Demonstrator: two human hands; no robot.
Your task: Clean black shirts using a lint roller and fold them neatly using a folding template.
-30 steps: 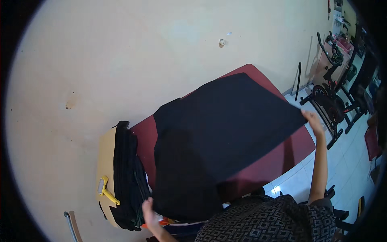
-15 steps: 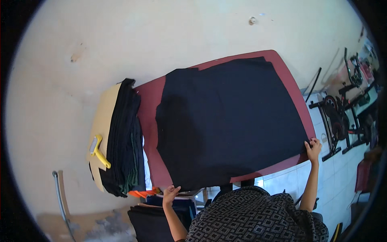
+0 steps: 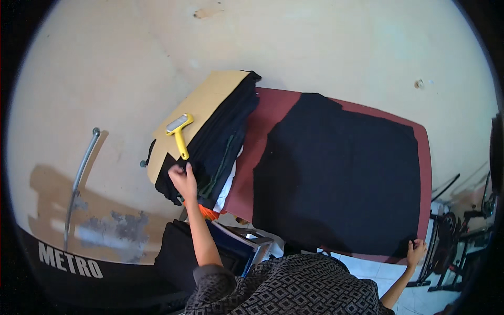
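Observation:
A large black cloth point(image 3: 341, 173) lies spread over the dark red table top point(image 3: 273, 113). My right hand point(image 3: 416, 253) is at its near right corner, fingers closed on the edge. My left hand point(image 3: 184, 181) is raised over the near end of a stack of folded black cloths point(image 3: 223, 134), away from the spread cloth. Its fingers are bent, with the thumb apart, and nothing shows in them. Just beyond its fingertips is a yellow-handled tool with a flat grey head point(image 3: 181, 137), resting on a tan board point(image 3: 207, 100) on top of the stack.
Below the stack are more dark folded cloths point(image 3: 176, 252) and an orange item point(image 3: 208, 211). A metal rail point(image 3: 79, 181) runs along the wall at left. Exercise equipment point(image 3: 446, 247) stands on the tiled floor at right.
My left hand has left the near left corner of the black cloth and moved left to the stack. My right hand stays at the right corner. The view has swung left.

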